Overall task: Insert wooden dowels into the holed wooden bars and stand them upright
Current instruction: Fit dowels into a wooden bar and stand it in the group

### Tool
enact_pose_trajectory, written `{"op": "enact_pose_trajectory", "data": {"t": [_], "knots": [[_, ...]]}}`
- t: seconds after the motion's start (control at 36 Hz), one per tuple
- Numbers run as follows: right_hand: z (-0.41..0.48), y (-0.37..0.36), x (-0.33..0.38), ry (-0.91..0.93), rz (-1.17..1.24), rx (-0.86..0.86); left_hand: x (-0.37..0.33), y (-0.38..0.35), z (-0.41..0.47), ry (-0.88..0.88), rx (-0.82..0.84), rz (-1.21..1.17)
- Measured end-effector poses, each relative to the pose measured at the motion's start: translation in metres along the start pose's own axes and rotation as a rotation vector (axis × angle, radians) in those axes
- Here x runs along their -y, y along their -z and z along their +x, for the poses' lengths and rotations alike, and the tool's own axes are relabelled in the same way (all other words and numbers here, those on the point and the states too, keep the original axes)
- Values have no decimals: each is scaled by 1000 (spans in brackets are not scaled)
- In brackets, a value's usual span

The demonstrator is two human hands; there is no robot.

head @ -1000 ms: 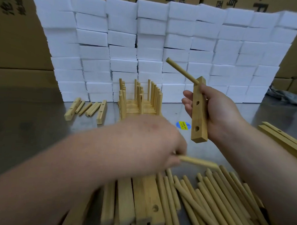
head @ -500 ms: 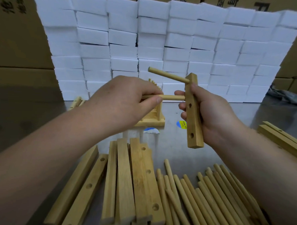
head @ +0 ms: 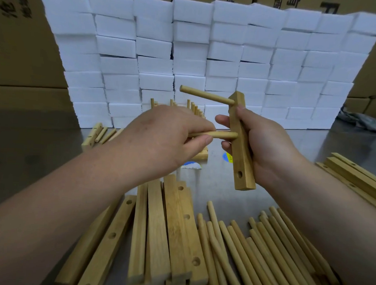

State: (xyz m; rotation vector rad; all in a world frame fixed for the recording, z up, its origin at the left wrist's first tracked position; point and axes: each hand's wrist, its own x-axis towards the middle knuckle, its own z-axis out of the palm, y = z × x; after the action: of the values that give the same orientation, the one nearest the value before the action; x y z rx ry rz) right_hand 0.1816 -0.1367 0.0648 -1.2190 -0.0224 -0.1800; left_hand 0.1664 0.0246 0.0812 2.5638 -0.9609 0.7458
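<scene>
Lowered against flat-sided holed bar (head: 242, 161), smooth round dowel (head: 217, 134) pinched in left hand (head: 163, 139), bar gripped by right hand (head: 268, 145) at 3 o'clock

White foam blocks (head: 207, 47) stacked before cardboard boxes (head: 19, 51).

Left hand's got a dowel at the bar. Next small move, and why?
Probably push the dowel straight into the middle hole of the bar with the left hand while the right hand braces it. Its tip sits at that hole, seemingly not fully seated; the top dowel is already in.
</scene>
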Motion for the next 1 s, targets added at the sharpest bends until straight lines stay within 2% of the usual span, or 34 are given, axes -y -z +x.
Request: {"op": "enact_pose_trajectory", "data": {"t": [0.58,0.72,0.86,0.94,1.0], "knots": [[-8,-5,-2,52,13,113,-4,-3,-1,89,-40,-176],[-8,-4,-5,73,-7,104,-5,-7,-3,192,-56,-246],[-6,-3,-8,63,2,97,-9,-7,-3,228,-50,-219],[-5,-3,-7,54,35,99,-9,-2,-1,241,-26,-132],[-3,-3,-6,55,50,83,-9,6,1,237,-70,-47]]}}
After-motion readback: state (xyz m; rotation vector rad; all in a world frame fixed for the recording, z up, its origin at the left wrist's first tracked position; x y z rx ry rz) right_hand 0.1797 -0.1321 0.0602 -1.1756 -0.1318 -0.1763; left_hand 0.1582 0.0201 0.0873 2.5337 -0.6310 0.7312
